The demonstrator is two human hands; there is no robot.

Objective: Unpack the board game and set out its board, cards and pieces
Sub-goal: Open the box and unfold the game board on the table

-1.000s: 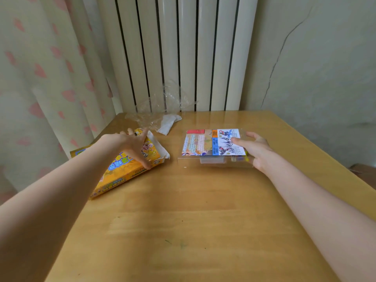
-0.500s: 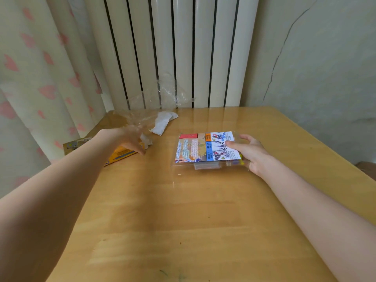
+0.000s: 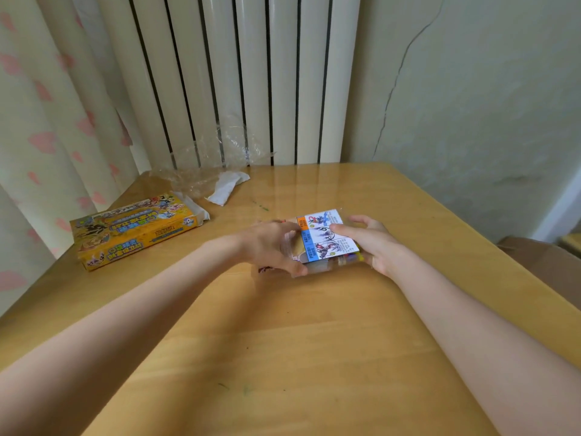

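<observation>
A clear plastic tray of game contents (image 3: 327, 243), topped by a folded printed sheet with cartoon figures, lies mid-table. My left hand (image 3: 270, 243) grips its left end, thumb under the near edge, and covers that half of the sheet. My right hand (image 3: 371, 243) holds the right end, thumb on top of the sheet and fingers curled round the far side. The yellow game box (image 3: 135, 234) lies flat to the left, its right flap open. What is under the sheet is mostly hidden.
Crumpled clear wrap (image 3: 207, 165) and a white paper scrap (image 3: 226, 190) lie at the table's (image 3: 283, 341) far left corner, by the radiator. A curtain hangs on the left. A brown seat (image 3: 540, 265) stands beyond the right edge.
My left hand has left the yellow box and come across to grip the tray's left end. The box now lies still at the left. My right hand has stayed on the tray.
</observation>
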